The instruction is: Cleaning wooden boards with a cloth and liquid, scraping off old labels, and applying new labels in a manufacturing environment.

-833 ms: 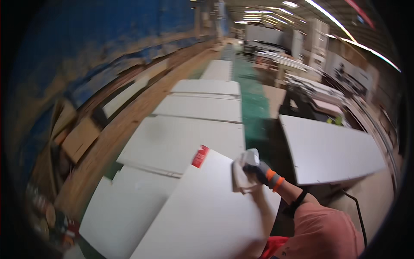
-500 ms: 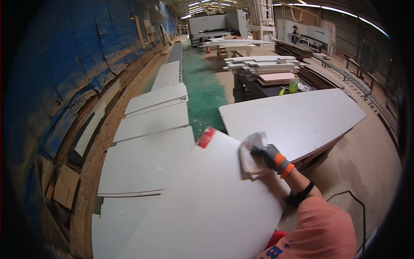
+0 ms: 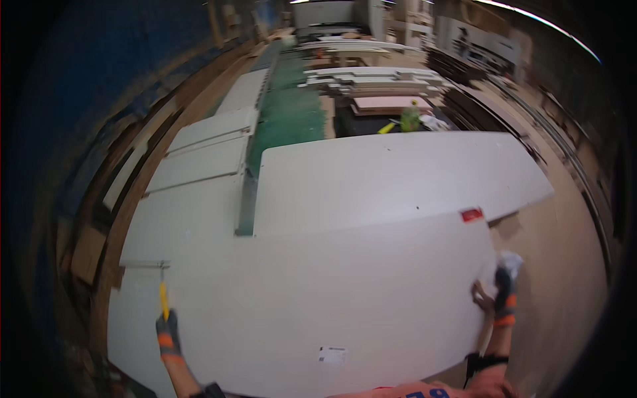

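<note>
In front of me a large white panel lies crosswise, with a red label at its far right corner and a white paper sticker near its front edge. At lower left, my left hand, in a grey-and-orange glove, is closed around a tool with a yellow handle and a thin tip pointing away from me; its exact kind is unclear. My right hand, gloved alike, is at the panel's right edge, closed on a white cloth. Blur hides its individual fingers.
Beyond lies another white panel with rounded corners. Several white boards run along the left. Farther back, a dark table holds a green bottle, a yellow tool and a pink-topped board. Blue sheeting covers the left wall.
The near panel has turned, its red-labelled corner going from centre to right. My right hand and cloth moved from its surface to its right edge. My left hand has come into view with the yellow-handled tool.
</note>
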Action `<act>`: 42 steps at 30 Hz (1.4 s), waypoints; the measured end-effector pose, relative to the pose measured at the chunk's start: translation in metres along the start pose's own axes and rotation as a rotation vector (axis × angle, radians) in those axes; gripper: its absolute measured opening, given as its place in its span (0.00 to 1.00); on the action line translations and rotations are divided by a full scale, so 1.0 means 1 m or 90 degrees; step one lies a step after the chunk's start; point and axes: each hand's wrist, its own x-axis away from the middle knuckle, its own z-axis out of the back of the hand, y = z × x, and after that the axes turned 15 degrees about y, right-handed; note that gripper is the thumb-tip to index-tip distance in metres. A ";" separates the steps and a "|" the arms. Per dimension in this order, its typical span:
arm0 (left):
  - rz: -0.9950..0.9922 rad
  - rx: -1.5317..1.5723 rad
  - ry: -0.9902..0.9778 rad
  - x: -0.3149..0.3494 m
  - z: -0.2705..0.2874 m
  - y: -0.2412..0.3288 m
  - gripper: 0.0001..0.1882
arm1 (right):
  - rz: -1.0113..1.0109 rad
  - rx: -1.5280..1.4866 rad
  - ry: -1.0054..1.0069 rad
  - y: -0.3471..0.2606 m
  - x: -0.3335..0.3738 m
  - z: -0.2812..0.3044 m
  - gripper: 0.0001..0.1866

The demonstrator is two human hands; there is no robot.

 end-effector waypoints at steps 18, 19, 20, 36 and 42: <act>-0.065 0.121 -0.206 0.087 -0.270 0.115 0.19 | -0.092 0.017 0.264 -0.013 -0.231 0.117 0.20; -0.077 0.079 -0.192 0.088 -0.276 0.121 0.18 | -0.160 0.051 0.252 -0.029 -0.231 0.115 0.21; -0.088 0.037 -0.172 0.099 -0.285 0.129 0.18 | -0.175 0.073 0.251 -0.039 -0.236 0.118 0.23; -0.168 -0.125 -0.069 0.253 -0.479 0.184 0.19 | -0.244 0.158 0.161 -0.007 -0.559 0.080 0.23; -0.105 -0.137 -0.088 0.320 -0.522 0.245 0.18 | -0.269 0.114 0.119 0.013 -0.638 0.086 0.20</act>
